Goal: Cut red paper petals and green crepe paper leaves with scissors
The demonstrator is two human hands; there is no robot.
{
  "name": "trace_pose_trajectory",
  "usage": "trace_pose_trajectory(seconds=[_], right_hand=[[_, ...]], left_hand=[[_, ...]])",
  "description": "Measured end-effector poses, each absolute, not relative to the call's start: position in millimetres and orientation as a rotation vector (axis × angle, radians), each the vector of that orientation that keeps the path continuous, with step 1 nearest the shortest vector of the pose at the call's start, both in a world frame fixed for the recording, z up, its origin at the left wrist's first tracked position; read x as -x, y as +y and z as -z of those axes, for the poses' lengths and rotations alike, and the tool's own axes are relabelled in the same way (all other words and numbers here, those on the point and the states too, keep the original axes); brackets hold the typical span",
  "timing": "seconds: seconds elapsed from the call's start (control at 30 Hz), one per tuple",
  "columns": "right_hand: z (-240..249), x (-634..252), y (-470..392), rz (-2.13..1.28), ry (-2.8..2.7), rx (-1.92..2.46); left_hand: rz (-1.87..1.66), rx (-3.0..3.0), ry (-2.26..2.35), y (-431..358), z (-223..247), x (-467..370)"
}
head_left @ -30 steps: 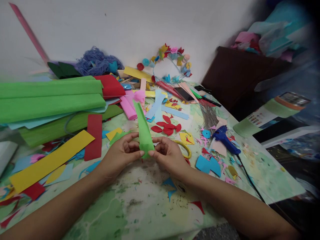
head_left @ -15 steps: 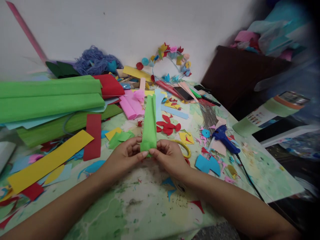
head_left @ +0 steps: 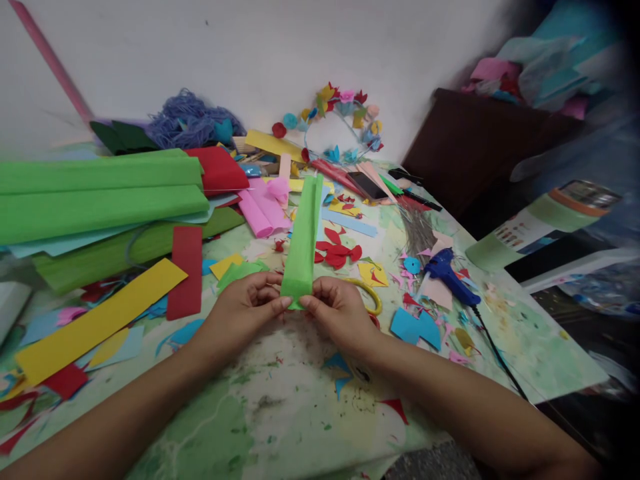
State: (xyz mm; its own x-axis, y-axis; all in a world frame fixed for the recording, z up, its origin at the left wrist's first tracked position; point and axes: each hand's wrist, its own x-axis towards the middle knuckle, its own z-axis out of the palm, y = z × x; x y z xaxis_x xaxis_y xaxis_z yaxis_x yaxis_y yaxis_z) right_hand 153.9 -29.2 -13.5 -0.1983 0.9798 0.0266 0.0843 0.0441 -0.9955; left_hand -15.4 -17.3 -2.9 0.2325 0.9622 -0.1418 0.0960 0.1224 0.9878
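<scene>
Between my hands a long strip of bright green crepe paper [head_left: 301,240] stands up from the table, its near end folded over. My left hand [head_left: 253,300] pinches the lower left corner between thumb and fingers. On the lower right corner, my right hand [head_left: 337,307] has the same kind of pinch. Yellow-handled scissors [head_left: 373,297] lie partly hidden behind my right hand. Red paper petals [head_left: 337,253] are spread just beyond it. Small green paper pieces [head_left: 240,272] lie beyond my left hand.
A blue glue gun [head_left: 453,277] with its cord rests at the right, near a tumbler [head_left: 540,223]. Large green paper sheets [head_left: 100,200] and a yellow strip [head_left: 100,323] cover the left. A flower wreath [head_left: 305,123] leans on the back wall, near a phone [head_left: 367,185].
The green strip's far end has tipped to the right and up a little. Its near end now looks flatter and more smoothly folded. Both hands keep their pinch in nearly the same place.
</scene>
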Motion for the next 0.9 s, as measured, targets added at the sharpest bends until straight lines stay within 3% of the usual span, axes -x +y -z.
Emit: trace_pose_trajectory(seconds=[0.57,0.9], right_hand=[[14,-153,-28,-1.292,-1.391,1.084],[9,-149,-33,-1.646,-1.281,0.933]], left_hand=[[-0.874,-1.385,1.228,-19,-4,20],[-0.872,-1.394,1.212,-30,-11,13]])
